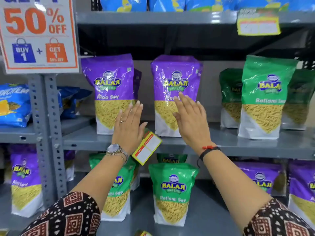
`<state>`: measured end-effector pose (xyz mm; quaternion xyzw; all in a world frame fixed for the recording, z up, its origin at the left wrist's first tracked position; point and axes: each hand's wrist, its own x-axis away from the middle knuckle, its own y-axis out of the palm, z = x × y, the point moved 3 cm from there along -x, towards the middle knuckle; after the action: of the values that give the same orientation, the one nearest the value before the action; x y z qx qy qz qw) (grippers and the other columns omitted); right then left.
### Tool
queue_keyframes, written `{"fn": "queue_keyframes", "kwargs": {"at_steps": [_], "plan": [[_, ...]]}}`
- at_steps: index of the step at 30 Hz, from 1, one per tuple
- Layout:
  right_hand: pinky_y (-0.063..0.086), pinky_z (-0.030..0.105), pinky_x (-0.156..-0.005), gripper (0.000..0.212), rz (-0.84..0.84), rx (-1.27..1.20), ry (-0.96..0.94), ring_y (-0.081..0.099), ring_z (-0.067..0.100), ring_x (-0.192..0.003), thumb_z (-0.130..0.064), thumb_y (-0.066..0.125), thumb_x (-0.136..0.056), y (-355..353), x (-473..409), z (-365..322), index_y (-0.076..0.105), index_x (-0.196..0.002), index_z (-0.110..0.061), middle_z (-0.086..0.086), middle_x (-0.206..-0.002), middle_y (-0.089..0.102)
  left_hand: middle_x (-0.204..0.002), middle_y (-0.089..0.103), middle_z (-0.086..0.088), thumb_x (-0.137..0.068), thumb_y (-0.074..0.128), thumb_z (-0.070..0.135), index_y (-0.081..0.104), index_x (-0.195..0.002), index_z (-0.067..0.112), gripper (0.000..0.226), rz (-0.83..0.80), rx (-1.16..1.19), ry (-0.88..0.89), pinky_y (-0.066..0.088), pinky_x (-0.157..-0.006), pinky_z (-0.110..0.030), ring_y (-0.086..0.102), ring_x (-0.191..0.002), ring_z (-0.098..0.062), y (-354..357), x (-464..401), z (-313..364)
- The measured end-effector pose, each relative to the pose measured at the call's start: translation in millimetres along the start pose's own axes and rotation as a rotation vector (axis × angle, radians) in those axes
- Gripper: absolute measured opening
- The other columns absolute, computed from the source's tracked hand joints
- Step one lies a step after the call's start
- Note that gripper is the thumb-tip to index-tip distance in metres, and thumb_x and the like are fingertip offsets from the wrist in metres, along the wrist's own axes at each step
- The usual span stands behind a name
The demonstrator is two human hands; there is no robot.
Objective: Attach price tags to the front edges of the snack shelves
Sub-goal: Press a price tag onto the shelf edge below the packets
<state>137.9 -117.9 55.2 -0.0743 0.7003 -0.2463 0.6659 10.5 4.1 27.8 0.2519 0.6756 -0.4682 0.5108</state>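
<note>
Both bare forearms reach forward, patterned sleeves at elbows. Left hand (129, 128) flat, fingers extended together, wristwatch on wrist. Right hand (190, 120) open, fingers spread, holding nothing.

Grey metal middle shelf (238, 143) runs across the view, and standing upright on it are two purple Aloo Sev bags (114, 92), well apart, then green Ratlami Sev bags (265, 97) off to the right. A yellow price tag (147, 147) sits tilted at its front edge. Below, the lower shelf (204, 218) carries a green Ratlami Sev pouch (172, 193) and purple packs (25, 183).
</note>
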Motion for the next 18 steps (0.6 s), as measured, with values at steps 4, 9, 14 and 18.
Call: {"fn": "queue_keyframes", "kwargs": {"at_steps": [4, 9, 14, 18], "plan": [[0.022, 0.042, -0.106, 0.036, -0.223, -0.028, -0.199, 0.039, 0.025, -0.128, -0.016, 0.044, -0.094, 41, 7, -35, 0.041, -0.129, -0.013, 0.009, -0.142, 0.042, -0.110, 0.064, -0.022, -0.083, 0.066, 0.010, 0.057, -0.108, -0.001, 0.030, -0.180, -0.002, -0.067, 0.024, -0.098, -0.053, 0.050, -0.111, -0.038, 17, 44, -32], [0.027, 0.040, -0.092, 0.030, -0.272, 0.057, -0.211, 0.047, 0.028, -0.116, -0.009, 0.044, -0.092, 75, 9, -52, 0.048, -0.121, -0.016, 0.009, -0.128, 0.055, -0.108, 0.067, -0.013, -0.074, 0.075, 0.009, 0.062, -0.107, 0.007, 0.035, -0.203, 0.085, -0.091, 0.025, -0.096, -0.058, 0.057, -0.104, -0.032, 30, 70, -47], [0.033, 0.039, -0.061, 0.017, -0.252, 0.016, -0.157, 0.054, 0.038, -0.078, 0.010, 0.052, -0.076, 75, 6, -57, 0.055, -0.085, -0.004, 0.019, -0.085, 0.061, -0.099, 0.070, -0.012, -0.069, 0.077, 0.000, 0.066, -0.097, 0.009, 0.031, -0.072, 0.240, -0.156, 0.026, -0.093, -0.057, 0.061, -0.096, -0.031, 33, 69, -43], [0.035, 0.034, -0.053, 0.017, -0.212, -0.136, -0.173, 0.054, 0.036, -0.058, 0.013, 0.052, -0.061, 61, 28, -62, 0.055, -0.070, -0.002, 0.021, -0.066, 0.059, -0.101, 0.068, -0.011, -0.070, 0.075, -0.002, 0.067, -0.093, 0.010, 0.028, -0.036, 0.303, -0.205, 0.019, -0.095, -0.045, 0.059, -0.099, -0.029, 34, 74, -42]]}}
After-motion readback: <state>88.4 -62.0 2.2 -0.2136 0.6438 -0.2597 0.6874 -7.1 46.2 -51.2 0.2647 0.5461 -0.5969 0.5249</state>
